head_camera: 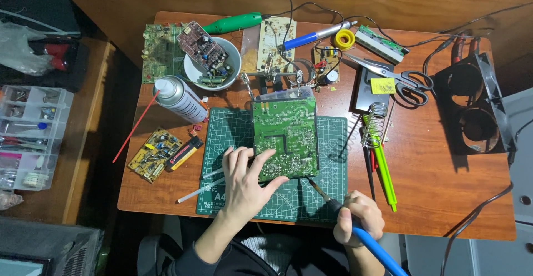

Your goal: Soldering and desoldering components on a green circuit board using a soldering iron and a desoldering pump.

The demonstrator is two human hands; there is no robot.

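A cluttered wooden workbench [433, 198], strewn with tools and scrap boards, has a green cutting mat [222, 142] at its middle. On the mat lies a green circuit board [284, 137], solder side up. The left hand [247, 179] rests flat on the board's lower corner, fingers spread to pin it. The right hand [360, 217] is clenched round a blue-handled soldering iron [333, 205], whose tip sits just at the board's lower edge. The risk, I'd say, is those pinning fingers lying so near the tip: a slip could burn them, or bridge neighbouring joints. The spray can [179, 98] nearby also worries me.
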